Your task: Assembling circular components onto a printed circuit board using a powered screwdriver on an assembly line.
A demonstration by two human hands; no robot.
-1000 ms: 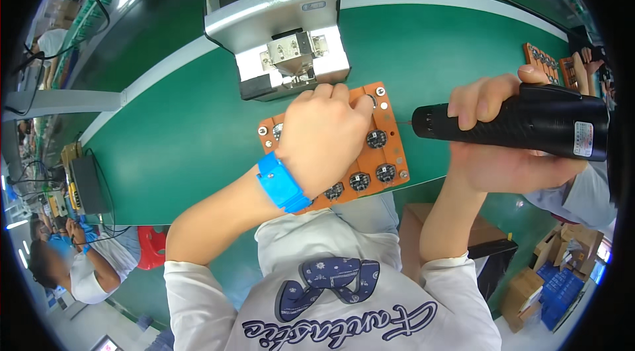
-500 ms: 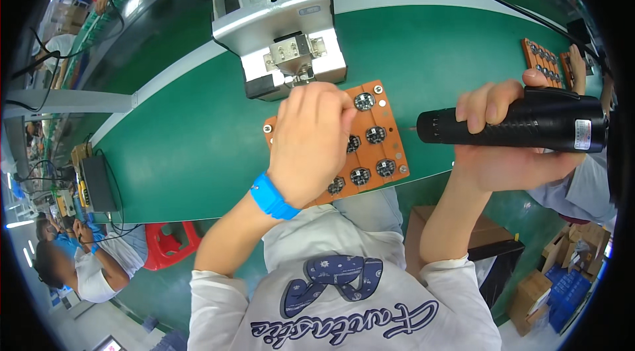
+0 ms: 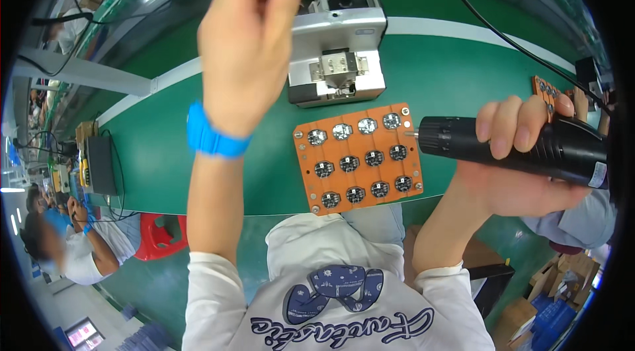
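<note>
From my remote seat I have the orange tray (image 3: 362,176) as my landmark: it lies flat on the green table (image 3: 152,172), close to the table's front edge, with the person's body right behind it. I count twelve small round circuit boards (image 3: 348,164) seated in it, in three rows of four. My view puts the left hand (image 3: 245,53) raised to the left of the tray and beyond it, in front of part of the silver machine (image 3: 337,23). Its fingers are curled and the thumb sits near them; I cannot tell whether they meet or pinch anything. A blue wrist strap (image 3: 215,136) circles that wrist. To the right of the tray, I see the right hand (image 3: 503,185) clamped around a black electric screwdriver (image 3: 456,137). The tool lies nearly level, its bit (image 3: 412,133) pointing left at the tray's right edge; I cannot tell whether the tip touches. Just beyond the tray stands the machine. Well to the tray's right I spot another orange tray (image 3: 543,89), and well to its left, a red stool (image 3: 155,238).
</note>
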